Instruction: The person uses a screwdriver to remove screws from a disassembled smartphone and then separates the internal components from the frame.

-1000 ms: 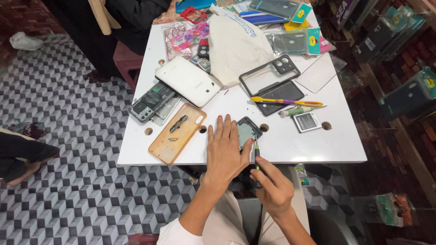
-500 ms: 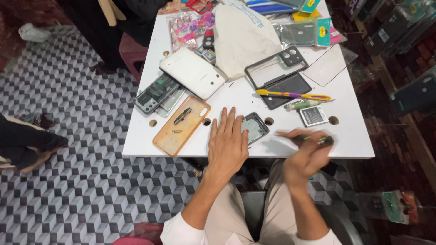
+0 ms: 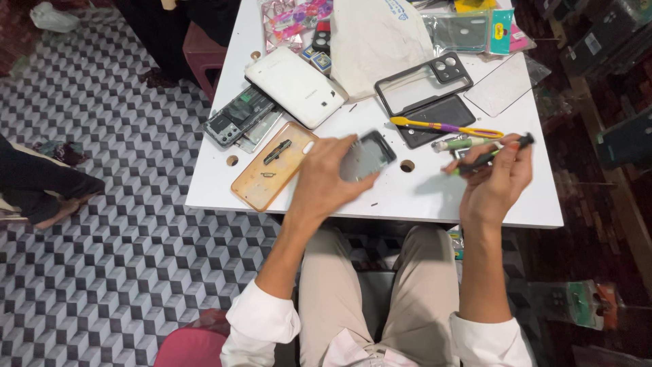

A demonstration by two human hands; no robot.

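Gripping a small dark phone (image 3: 367, 155) at the table's (image 3: 421, 197) near edge, the left hand (image 3: 326, 178) is curled on it; a dark tool (image 3: 490, 156) is pinched by the right hand (image 3: 494, 182). Beyond, an orange case (image 3: 272, 166), a white tablet (image 3: 293, 85) and clear packets (image 3: 468, 28) are seen.

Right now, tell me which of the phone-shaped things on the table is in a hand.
The small dark phone, gripped by the left hand. The white tablet, the orange case and the black case lie flat on the table, untouched.

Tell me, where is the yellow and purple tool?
In the head view, the yellow and purple tool lies on the white table, right of centre, against the dark phone case and just above the right hand.
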